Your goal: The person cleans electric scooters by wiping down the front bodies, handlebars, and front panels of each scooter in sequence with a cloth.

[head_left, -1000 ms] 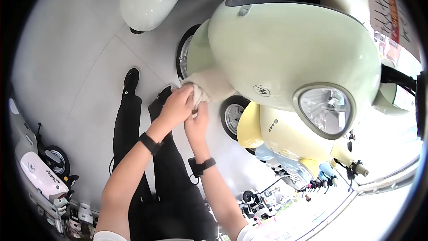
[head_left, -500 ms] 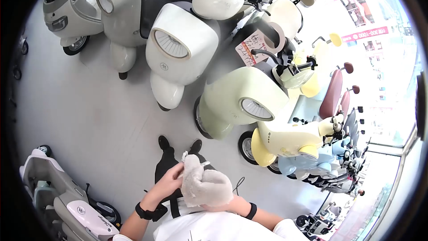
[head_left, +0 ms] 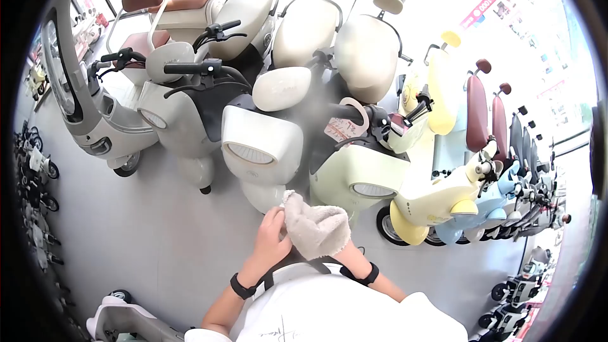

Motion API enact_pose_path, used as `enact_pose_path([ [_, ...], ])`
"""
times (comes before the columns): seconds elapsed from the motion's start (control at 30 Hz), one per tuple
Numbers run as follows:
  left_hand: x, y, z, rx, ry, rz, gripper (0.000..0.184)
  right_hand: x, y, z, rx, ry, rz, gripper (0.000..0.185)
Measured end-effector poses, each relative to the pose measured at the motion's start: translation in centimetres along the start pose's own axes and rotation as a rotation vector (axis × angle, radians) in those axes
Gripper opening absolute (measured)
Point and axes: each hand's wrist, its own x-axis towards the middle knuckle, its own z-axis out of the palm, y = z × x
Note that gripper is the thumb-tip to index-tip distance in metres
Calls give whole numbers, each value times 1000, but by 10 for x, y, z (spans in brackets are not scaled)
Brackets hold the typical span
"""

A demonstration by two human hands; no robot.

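A fluffy light-grey cleaning cloth (head_left: 316, 228) is held up in front of my white shirt. My left hand (head_left: 270, 240) is closed at its left edge, with curled fingers against the fabric. The cloth drapes over my right hand (head_left: 348, 254), which supports it from below and behind; those fingers are hidden under the folds. Just beyond the cloth stand a white scooter (head_left: 263, 139) and a pale green scooter (head_left: 342, 174), their headlights facing me. A pink handwritten tag (head_left: 342, 128) hangs by the green scooter's handlebar.
More scooters line the row: a grey one (head_left: 168, 111) to the left, a yellow one (head_left: 430, 202) and a blue one (head_left: 481, 206) to the right. Another light-coloured scooter (head_left: 120, 313) is behind my left side. Grey floor (head_left: 158, 234) lies between.
My view has tilted up and moved closer to the row, so seats and handlebars now show. Both hands have risen with the cloth, which now overlaps the scooters' lower fronts.
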Motion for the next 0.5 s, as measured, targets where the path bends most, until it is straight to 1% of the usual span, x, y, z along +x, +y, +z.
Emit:
enact_pose_path([
  [0.07,35,-4,-15,77,21,5,31,33,21,1,-109,-109,-116,41],
  [0.17,77,11,-45,115,24,-45,33,104,7,5,0,-182,-187,32],
  [0.2,92,11,-51,100,100,43,34,125,-7,2,51,-169,-188,29],
  [0.23,103,7,-58,196,182,86,31,136,-24,-7,-33,-105,-237,26],
  [0.27,114,2,-66,205,276,44,30,146,-40,-15,-119,-36,-280,22],
  [0.3,126,1,-74,210,380,10,28,154,-34,-5,86,115,-197,17],
  [0.33,140,2,-79,101,485,-63,24,162,-27,5,302,279,-145,15],
  [0.37,162,4,-87,220,544,21,24,172,-43,2,445,357,29,16],
  [0.43,211,5,-105,457,647,179,23,205,-29,10,355,462,190,20],
  [0.5,274,-2,-117,437,589,316,22,254,-9,20,414,634,166,29],
])
